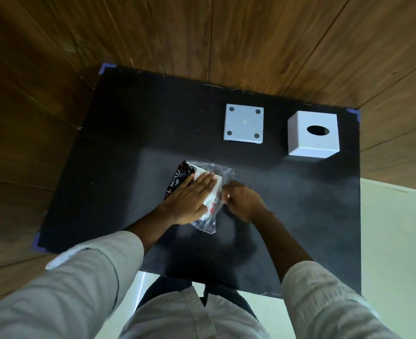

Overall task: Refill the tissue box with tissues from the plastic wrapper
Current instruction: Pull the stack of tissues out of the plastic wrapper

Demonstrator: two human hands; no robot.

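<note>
A plastic wrapper (pixel 208 222) with a dark printed end and a clear end lies at the middle of the black mat (pixel 128 133), with white tissues (pixel 214 189) inside. My left hand (pixel 189 199) lies flat on top of the pack, fingers together, pressing it down. My right hand (pixel 242 200) is at the pack's right side, fingers pinched on the clear plastic edge. The white cube tissue box (pixel 312 143) with an oval hole on top stands at the back right. Its flat white base plate (pixel 243 123), with round pads at its corners, lies to the left of the box.
The black mat covers a small table and is taped at its corners with blue tape (pixel 37 241). Wooden wall panels (pixel 202 33) rise behind and to the left. A pale floor (pixel 397 241) shows at the right.
</note>
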